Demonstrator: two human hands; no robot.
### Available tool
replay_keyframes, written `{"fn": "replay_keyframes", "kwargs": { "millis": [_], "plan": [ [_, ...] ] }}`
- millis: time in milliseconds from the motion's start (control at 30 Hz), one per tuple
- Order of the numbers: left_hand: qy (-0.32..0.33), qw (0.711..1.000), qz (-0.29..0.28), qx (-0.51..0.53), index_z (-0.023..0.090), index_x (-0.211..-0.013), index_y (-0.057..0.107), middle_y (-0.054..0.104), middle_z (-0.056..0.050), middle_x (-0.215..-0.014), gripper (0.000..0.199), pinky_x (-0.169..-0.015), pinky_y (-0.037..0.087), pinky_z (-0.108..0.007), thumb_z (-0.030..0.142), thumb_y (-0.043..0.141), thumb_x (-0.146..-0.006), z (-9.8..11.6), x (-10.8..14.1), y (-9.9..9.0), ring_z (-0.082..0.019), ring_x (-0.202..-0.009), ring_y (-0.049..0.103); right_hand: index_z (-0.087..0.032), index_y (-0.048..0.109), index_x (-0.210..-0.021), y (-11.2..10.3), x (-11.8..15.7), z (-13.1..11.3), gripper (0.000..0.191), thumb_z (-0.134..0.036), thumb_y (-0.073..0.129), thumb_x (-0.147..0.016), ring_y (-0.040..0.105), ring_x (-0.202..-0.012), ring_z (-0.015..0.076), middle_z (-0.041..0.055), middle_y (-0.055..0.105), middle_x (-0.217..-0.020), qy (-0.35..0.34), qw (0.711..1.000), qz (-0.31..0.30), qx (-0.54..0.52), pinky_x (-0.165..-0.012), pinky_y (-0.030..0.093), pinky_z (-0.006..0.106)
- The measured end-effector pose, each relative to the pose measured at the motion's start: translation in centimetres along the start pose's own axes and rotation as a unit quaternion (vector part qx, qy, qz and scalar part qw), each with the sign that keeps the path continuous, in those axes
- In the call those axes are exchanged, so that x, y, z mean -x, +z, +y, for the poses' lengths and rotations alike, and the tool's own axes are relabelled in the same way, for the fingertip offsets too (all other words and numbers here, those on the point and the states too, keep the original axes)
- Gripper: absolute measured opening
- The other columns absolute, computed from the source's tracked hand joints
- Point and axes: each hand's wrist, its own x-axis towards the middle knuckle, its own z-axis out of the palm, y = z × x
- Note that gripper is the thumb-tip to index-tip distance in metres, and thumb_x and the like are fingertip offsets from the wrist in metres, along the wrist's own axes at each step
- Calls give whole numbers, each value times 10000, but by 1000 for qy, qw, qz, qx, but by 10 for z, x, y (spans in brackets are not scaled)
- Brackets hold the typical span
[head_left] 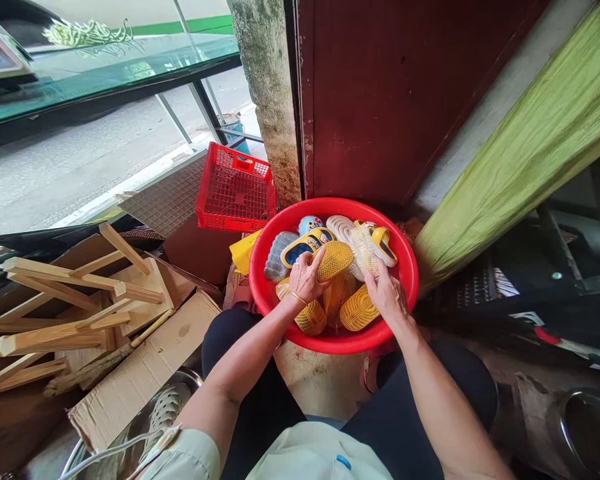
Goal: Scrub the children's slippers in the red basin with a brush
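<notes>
My left hand [307, 277] is closed around a small shoe [336, 260], its yellow patterned sole turned up. In my right hand [387, 293] is a pale bristly scrubbing brush [364, 248], a little blurred, just right of that shoe. Both hands are over a round red basin [273, 303]. Several shoes lie inside it: a yellow and navy shoe [307, 243], a grey shoe [279, 255], a light blue shoe [310, 224], one with a white sole [341, 228], and yellow-soled shoes [360, 309] near the front.
Behind the basin stand a red plastic crate [237, 190] and a dark red door [380, 100]. Wooden stools [80, 300] and cardboard [150, 363] crowd the left. Green cloth [525, 147] hangs at right. A glass counter [130, 67] is at upper left.
</notes>
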Motion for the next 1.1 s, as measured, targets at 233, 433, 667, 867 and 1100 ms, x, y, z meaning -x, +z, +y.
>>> {"fn": "replay_keyframes", "kwargs": {
  "millis": [233, 433, 667, 867, 1100],
  "plan": [
    [6, 1000, -13, -2, 340, -1645, 419, 425, -157, -1540, 870, -1145, 436, -493, 494, 774, -866, 2, -1, -2, -360, -1376, 486, -77, 486, -1570, -1, 0, -1, 634, -468, 386, -1081, 791, -879, 339, 208, 815, -1055, -4, 1000, 1, -8, -688, 570, 366],
    [6, 1000, -15, -10, 385, -1609, 480, 357, -126, -1642, 782, -1160, 415, -518, 506, 756, -887, 4, -1, -4, -383, -1395, 480, -85, 476, -1577, -3, 1, -1, 633, -463, 387, -1076, 793, -894, 337, 202, 816, -1069, -6, 1000, -2, -24, -695, 576, 365],
    [23, 1000, -9, -2, 357, -1594, 515, 326, -151, -1665, 692, -1166, 402, -530, 517, 684, -943, 5, 2, -8, -393, -1402, 473, -84, 483, -1570, -3, 2, -3, 615, -447, 395, -1082, 797, -917, 334, 208, 813, -1091, -3, 1000, 4, -23, -729, 587, 366],
    [34, 998, 9, 54, 302, -1593, 524, 385, -175, -1638, 709, -1199, 394, -554, 504, 691, -933, 2, 3, -9, -385, -1480, 438, -92, 477, -1576, -2, 2, -1, 621, -454, 388, -1079, 788, -1027, 333, 213, 785, -1229, -4, 998, 25, -63, -808, 607, 376],
    [-102, 875, 7, 474, 198, -1471, 632, 619, -147, -1488, 716, -1195, 449, -538, 577, 735, -872, 9, -9, 2, -375, -1411, 554, -78, 441, -1592, -2, -5, -2, 614, -426, 367, -1092, 734, -1212, 310, 234, 678, -1438, 11, 993, 65, -102, -943, 607, 377]
  ]
}}
